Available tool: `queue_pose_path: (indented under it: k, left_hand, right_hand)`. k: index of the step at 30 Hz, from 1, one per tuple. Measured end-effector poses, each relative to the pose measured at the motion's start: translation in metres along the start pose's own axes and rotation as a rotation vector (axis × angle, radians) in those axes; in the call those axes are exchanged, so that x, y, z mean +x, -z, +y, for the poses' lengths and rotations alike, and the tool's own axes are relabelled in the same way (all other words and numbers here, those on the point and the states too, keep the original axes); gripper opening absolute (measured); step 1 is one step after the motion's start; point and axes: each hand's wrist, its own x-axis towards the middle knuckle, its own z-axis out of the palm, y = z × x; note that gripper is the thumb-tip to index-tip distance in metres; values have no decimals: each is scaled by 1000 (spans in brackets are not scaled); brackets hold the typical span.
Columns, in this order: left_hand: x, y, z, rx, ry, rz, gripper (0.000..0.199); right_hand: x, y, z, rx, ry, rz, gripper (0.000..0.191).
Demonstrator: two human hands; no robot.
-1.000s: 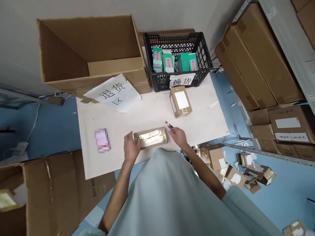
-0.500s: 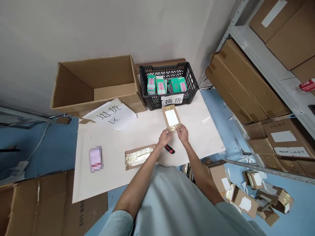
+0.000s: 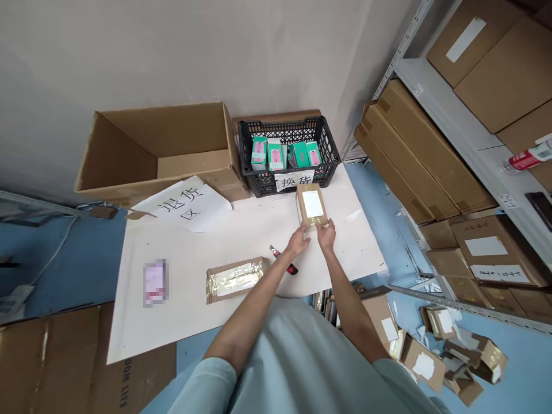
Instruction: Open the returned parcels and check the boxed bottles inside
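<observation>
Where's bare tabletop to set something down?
Between the pixelated pink item and the long taped box, and between that box and the paper sign. Crowded: the back, with large carton and crate; right of centre, with knife, labelled box, left hand and right hand.

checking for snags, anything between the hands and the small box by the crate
Nothing visible: left hand and right hand are at the near end of the small box. The utility knife lies on the left hand's near side, not in between.
</observation>
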Motion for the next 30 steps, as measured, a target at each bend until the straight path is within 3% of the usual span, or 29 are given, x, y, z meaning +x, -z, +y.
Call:
queue_pose_path:
  k: [4,9,12,15,19,22,25,30]
  left_hand:
    - [-39,39,-9,54,18,48,68]
    - [-131,136,-44,322,-49,331,60]
    - [-185,191,-64,463,21,500,57]
    - [-228,225,-81,461,152,577,59]
    - [-259,237,-102,247,289,533,56]
    - [-268,235,-110,108,286,482,49]
    - [-270,235,-111,67,229,465,47]
    - [-266,245,-111,135,148,388,39]
  right_hand:
    - [-44,-21,12,-64,-20,-29,72]
    - [-128,-52,29,-326,28,-390,60]
    - [-157,-66,28,-360,56,-457,50]
    - [-167,-74,24,-369,72,-490,46]
    - [-169,-73,19,-319,37,-532,50]
    - [-175,-60,13,-190,-24,-583,61]
    - [-185,-38,-3,98,-88,-622,71]
    - [-202,-15,-53,165,6,-685,44]
